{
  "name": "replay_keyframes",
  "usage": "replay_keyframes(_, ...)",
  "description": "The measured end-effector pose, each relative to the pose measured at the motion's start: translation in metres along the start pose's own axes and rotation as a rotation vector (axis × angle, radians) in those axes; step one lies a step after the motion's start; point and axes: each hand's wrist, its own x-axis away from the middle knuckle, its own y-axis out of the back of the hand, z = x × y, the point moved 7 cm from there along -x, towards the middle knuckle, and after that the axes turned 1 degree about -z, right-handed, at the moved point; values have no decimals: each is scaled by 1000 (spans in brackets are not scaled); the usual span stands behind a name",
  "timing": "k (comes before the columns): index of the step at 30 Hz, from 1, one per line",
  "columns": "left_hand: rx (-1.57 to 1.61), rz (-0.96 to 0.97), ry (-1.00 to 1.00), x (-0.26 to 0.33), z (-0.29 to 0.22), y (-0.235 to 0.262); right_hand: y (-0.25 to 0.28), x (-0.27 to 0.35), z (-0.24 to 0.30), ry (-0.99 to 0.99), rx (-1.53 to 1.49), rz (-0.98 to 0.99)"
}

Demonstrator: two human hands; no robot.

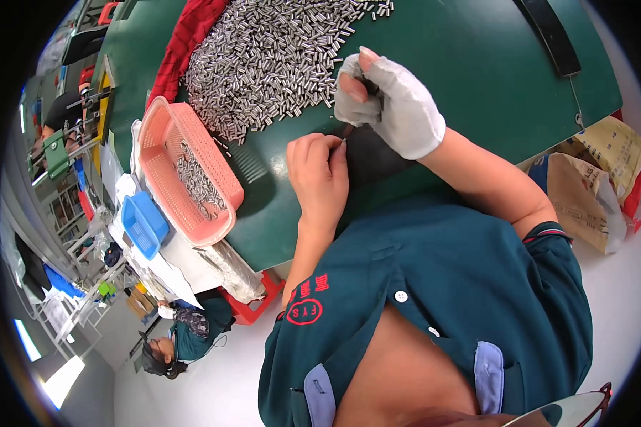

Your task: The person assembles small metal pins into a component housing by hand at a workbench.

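My left hand [317, 171] is bare and closed, thumb pressed to the forefinger. A tiny bit of something shows at its fingertips, too small to name. Close beside it to the right, my right hand [399, 107] wears a white glove that leaves the thumb and finger ends bare. Its fingers are curled in, and what they hold, if anything, is hidden. Both hands are over the green table [470, 78], just short of a big heap of small shiny metal pins [271, 60].
A pink basket [221, 167] with some metal pins stands left, beside a blue tray [144, 224]. Red cloth [185, 46] edges the heap. A black bar [552, 35] lies far right; paper sacks [584, 192] stand beyond the table's right edge. Another person [189, 331] sits lower left.
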Motion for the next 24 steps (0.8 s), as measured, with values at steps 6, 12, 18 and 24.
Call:
replay_keyframes(6, 8, -7, 9, 0, 0, 0, 0, -3, -2, 7, -25, -1)
replay_keyframes(12, 11, -3, 15, 0, -1, 0, 0, -3, -3, 30, -26, -8)
replay_keyframes(18, 26, -16, 31, 1, -1, -1, -5, -2, -2, -22, 60, 8)
replay_keyframes(24, 36, -48, 41, 3, 2, -3, -9, 0, -2, 26, 208, 64)
